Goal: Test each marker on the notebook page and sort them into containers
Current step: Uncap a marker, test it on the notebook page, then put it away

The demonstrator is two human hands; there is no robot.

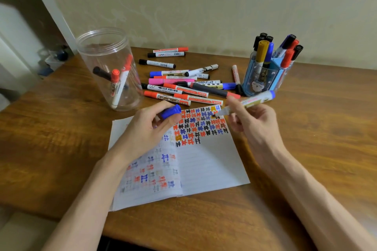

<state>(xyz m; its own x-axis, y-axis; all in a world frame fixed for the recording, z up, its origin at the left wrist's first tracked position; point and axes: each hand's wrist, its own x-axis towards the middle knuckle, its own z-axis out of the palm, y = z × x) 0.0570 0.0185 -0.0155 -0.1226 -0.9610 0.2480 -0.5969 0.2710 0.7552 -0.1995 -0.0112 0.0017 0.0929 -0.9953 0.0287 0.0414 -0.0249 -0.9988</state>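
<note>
My right hand (253, 120) pinches the uncapped white-barrelled, blue-ended marker (255, 99), tip at the crowded top right of the lined white notebook page (210, 161), while my left hand (146, 128) grips its blue plastic cap (171, 111): I am mid-test, and next, I judge, comes a stroke, then recapping.

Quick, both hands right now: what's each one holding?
The left hand grips the blue cap.
The right hand grips the uncapped marker, tip pointed at the notebook page.

One clear jar (106, 47), three markers (115, 79). One blue holder (259, 83), nine markers. One notebook (208, 161). Loose markers (171, 81): roughly fifteen.
</note>
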